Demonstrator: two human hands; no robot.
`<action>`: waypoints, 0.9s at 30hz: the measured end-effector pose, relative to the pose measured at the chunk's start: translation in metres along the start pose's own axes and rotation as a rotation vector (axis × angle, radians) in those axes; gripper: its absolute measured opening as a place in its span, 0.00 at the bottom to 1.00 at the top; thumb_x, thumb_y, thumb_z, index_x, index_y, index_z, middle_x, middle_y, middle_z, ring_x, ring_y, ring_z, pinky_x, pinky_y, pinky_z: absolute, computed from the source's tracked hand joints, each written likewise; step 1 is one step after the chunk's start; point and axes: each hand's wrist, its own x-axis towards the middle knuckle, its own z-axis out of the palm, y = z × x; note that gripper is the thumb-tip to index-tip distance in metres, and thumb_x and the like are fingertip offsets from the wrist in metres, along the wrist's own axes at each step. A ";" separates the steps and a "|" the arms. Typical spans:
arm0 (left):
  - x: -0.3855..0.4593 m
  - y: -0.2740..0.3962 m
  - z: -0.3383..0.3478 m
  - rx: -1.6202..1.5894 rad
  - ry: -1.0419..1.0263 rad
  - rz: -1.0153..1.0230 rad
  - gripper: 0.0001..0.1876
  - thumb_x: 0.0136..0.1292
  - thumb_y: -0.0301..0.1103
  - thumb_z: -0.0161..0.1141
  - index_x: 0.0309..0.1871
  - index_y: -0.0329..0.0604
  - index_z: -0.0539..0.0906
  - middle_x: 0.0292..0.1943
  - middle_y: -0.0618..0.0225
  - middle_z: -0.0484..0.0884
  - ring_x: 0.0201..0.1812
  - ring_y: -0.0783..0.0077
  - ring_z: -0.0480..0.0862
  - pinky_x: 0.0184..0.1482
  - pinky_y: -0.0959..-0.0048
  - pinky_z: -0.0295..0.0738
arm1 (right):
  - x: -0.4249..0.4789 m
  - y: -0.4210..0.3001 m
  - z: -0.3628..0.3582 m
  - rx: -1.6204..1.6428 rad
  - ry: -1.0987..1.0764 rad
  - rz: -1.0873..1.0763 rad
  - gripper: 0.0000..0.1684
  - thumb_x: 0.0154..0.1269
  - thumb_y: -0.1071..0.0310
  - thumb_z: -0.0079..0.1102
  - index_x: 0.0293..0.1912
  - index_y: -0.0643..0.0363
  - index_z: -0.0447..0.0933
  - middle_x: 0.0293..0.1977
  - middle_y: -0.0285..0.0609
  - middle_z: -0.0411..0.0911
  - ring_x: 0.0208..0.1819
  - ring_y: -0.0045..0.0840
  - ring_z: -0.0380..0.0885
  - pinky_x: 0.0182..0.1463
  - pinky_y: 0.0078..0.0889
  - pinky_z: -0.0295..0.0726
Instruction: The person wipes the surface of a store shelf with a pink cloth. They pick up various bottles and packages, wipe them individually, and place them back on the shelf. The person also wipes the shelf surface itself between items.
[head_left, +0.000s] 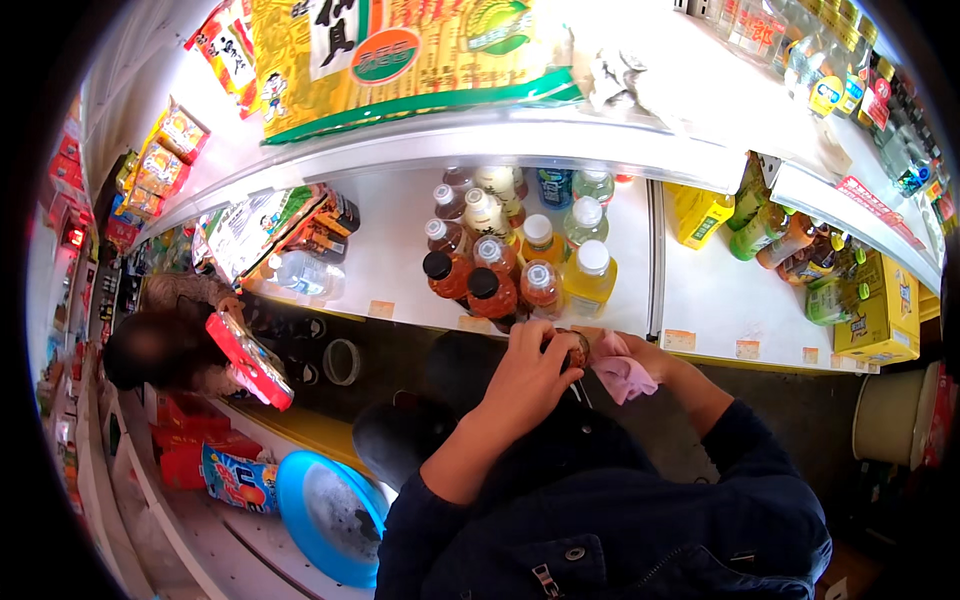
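My left hand (529, 375) is wrapped around a small drink bottle (579, 346), mostly hidden by the fingers, just in front of the shelf edge. Close beside it, my right hand (651, 355) grips a crumpled pink cloth (624, 375) against the bottle's end. Behind my hands, several drink bottles stand grouped on the white shelf (390, 262). Among them are a red-orange bottle with a black cap (492, 294), a yellow bottle with a white cap (590, 279) and a cream-coloured bottle (484, 214).
A blue basin (292, 517) of sudsy water stands at lower left, near a blue detergent bag (238, 480). Another person (161, 341) at left holds a red package (251, 360). An upper shelf edge (525, 139) overhangs the bottles. A yellow carton (877, 315) sits at right.
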 end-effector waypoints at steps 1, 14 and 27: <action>0.006 -0.002 0.006 0.007 -0.007 0.007 0.23 0.50 0.29 0.70 0.49 0.45 0.74 0.47 0.55 0.68 0.48 0.50 0.70 0.51 0.62 0.69 | 0.001 0.000 -0.001 -0.015 0.065 -0.066 0.13 0.65 0.65 0.59 0.46 0.57 0.71 0.27 0.38 0.75 0.21 0.21 0.75 0.25 0.23 0.76; 0.055 -0.013 0.036 0.095 -0.017 0.056 0.19 0.51 0.30 0.68 0.46 0.46 0.75 0.44 0.56 0.68 0.47 0.50 0.70 0.51 0.58 0.68 | 0.021 -0.002 -0.047 -0.393 0.302 -0.086 0.23 0.59 0.76 0.47 0.55 0.56 0.74 0.39 0.49 0.82 0.42 0.38 0.82 0.49 0.34 0.80; 0.051 -0.026 0.050 0.086 0.098 0.111 0.29 0.48 0.34 0.69 0.56 0.44 0.73 0.49 0.54 0.69 0.52 0.50 0.69 0.55 0.59 0.69 | 0.020 -0.014 -0.018 0.003 -0.543 0.375 0.18 0.67 0.68 0.57 0.55 0.61 0.72 0.33 0.44 0.79 0.31 0.25 0.80 0.29 0.25 0.78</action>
